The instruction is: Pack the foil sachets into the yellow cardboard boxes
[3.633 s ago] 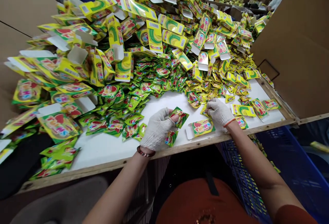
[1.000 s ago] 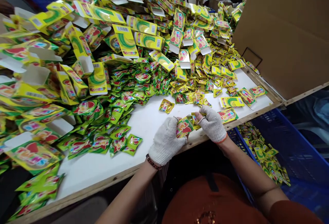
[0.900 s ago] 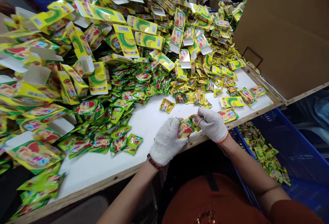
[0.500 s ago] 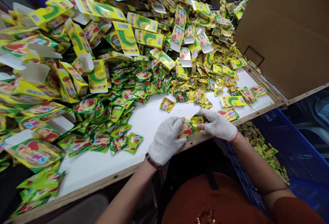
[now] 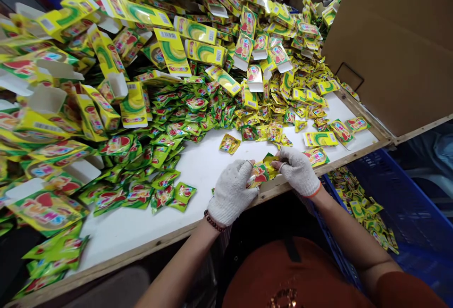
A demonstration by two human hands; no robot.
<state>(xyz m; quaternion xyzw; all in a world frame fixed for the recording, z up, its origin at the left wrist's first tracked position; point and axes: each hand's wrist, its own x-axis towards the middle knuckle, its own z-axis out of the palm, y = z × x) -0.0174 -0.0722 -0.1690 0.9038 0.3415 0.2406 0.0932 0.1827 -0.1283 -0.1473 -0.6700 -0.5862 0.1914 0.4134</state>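
My left hand, in a white knit glove, is closed around a small yellow, green and red candy box above the table's front edge. My right hand, gloved too, pinches a yellow and green candy packet at the box's right end. Whether the packet is partly inside the box I cannot tell. A single yellow packet lies on the white tabletop just beyond my left hand. Right of my right hand, a flat closed-looking box rests near the edge.
Open candy boxes are heaped at the back and left. Green packets spread below them, yellow packets to the right. A brown cardboard sheet stands at the right. Below the wooden edge, a blue crate holds filled-looking boxes or packets.
My right hand has moved slightly left, closer to my left hand, with the packet at the box's end. The box in my left hand has tilted a little.
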